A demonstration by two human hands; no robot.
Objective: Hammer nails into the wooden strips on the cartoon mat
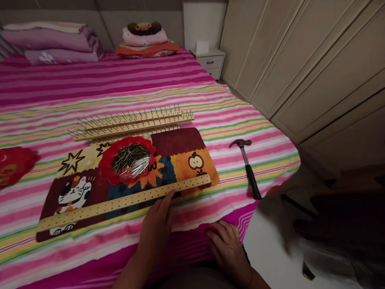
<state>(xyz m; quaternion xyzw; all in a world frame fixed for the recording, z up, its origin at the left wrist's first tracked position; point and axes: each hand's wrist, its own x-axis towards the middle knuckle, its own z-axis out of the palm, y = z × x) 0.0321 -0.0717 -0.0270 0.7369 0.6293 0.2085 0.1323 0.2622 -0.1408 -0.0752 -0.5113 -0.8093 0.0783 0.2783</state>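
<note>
My left hand point(156, 227) reaches forward over the bed edge, its fingers stretched out and its fingertips touching the near edge of a long wooden strip point(124, 201) drilled with a row of holes. The strip lies slantwise on a colourful cartoon mat point(83, 187). My right hand point(228, 247) rests palm down on the pink striped bedsheet point(212, 115) at the bed's near edge, fingers loosely spread, holding nothing. A red dish point(128, 161) heaped with small metal nails sits on the mat behind the strip.
Two wooden strips studded with upright nails point(133, 121) lie behind the mat. A hammer point(248, 165) lies on the sheet to the right. A red cloth item point(7, 167) is at far left. Folded bedding, pillows and a nightstand point(211, 61) stand beyond; wardrobe doors line the right.
</note>
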